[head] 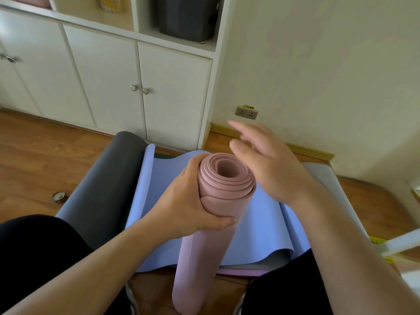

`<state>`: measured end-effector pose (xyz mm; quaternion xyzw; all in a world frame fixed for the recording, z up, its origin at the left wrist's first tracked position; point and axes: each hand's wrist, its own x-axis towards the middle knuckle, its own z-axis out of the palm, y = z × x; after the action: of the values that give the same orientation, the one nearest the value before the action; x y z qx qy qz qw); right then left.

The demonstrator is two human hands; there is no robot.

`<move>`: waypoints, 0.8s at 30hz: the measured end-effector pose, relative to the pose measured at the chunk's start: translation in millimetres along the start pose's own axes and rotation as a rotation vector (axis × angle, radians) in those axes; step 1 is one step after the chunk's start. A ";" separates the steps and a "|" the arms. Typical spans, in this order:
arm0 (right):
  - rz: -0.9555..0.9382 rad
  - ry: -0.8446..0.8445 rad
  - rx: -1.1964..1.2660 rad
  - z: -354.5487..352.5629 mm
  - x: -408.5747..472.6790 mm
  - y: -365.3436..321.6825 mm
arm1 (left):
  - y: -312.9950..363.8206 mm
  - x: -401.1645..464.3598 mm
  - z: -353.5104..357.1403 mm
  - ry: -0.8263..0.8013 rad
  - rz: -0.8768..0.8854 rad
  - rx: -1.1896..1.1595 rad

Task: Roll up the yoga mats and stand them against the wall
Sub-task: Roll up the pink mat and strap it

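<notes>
One pink yoga mat point(211, 214) is fully rolled and held roughly upright between the person's knees, its spiral end facing the camera. The left hand point(186, 201) forms the grip, fingers and thumb curled round the roll just below its top end. The right hand point(266, 160) is apart from the roll, beside its upper end, fingers straight and spread, holding nothing.

Step in hand, as judged: rolling of this mat is complete; tidying the end or carrying it to the wall point(318, 64) comes next. The next move calls for a firm hold so the coil does not loosen, then setting the roll on end against the wall.

Still unrolled on the floor: a lilac mat point(256, 228) and a dark grey mat point(106, 185) beside it.

Writing: a yellow label above the wall socket point(246, 113) and a yellow tag point(378, 242) at the right edge carry print too small to read.
</notes>
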<state>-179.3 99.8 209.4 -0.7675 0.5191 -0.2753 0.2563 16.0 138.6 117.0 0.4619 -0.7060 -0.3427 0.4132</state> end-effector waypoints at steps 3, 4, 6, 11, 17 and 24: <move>-0.042 -0.085 -0.292 19.9 21.3 -21.7 | 0.1 -0.2 5.6 -0.039 -0.031 0.029; -0.033 -0.194 -0.395 33.0 23.0 -23.7 | -0.7 -0.1 6.2 -0.052 -0.029 0.063; 0.042 -0.364 -0.471 54.2 18.9 -21.7 | -1.2 -0.6 6.5 -0.077 -0.018 0.111; 0.067 -0.456 -0.409 48.4 19.9 -26.4 | 2.5 -7.1 4.8 -0.067 -0.030 0.110; 0.092 -0.287 -0.362 48.6 28.2 -18.2 | 3.0 -10.8 1.5 -0.069 -0.076 0.107; 0.169 -0.306 -0.415 53.5 23.1 -13.3 | 9.0 -20.2 -1.0 0.002 -0.119 0.261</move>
<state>-126.7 88.2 183.7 -0.7903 0.5818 -0.0216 0.1912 18.3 160.4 119.8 0.5532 -0.7155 -0.2715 0.3292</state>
